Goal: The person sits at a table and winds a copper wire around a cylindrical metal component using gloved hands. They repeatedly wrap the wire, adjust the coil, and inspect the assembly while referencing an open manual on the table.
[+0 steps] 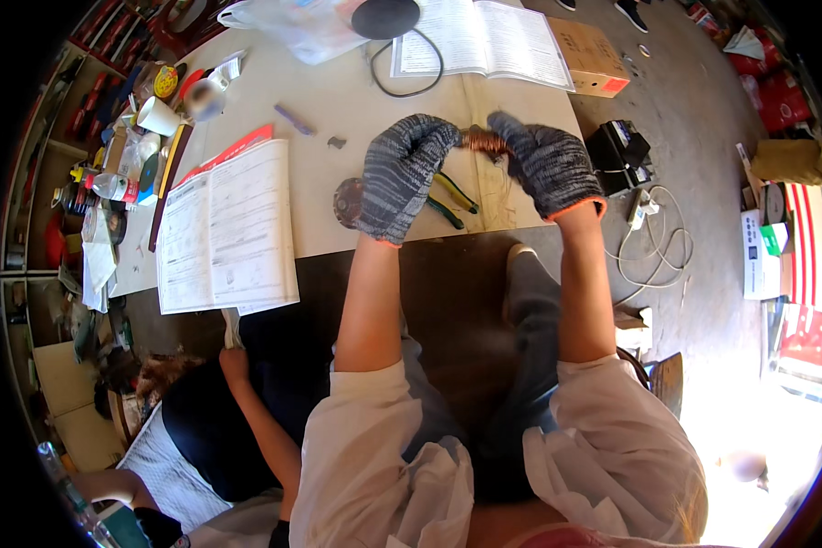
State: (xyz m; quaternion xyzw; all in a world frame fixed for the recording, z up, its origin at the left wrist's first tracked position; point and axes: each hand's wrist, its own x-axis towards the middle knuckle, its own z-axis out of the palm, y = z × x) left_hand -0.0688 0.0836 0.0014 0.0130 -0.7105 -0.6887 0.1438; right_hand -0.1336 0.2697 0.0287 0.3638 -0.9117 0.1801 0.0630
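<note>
My left hand (402, 173), in a grey striped knit glove, grips the left end of a small metal piece with copper windings (479, 139). My right hand (548, 164), in a matching glove, has its fingers closed on the piece's right end. On the tabletop (324, 210) below them lie pliers with yellow-green and dark handles (457, 192). A round, rusty metal part (345, 203) lies beside my left hand, partly hidden by it.
An open booklet (224, 237) lies left, another (493, 46) behind, near a cable (434, 78) and cardboard box (589, 59). Cups and bottles (114, 185) crowd the left edge. A battery (616, 155) and cords are right. Another person's arm (260, 411) is lower left.
</note>
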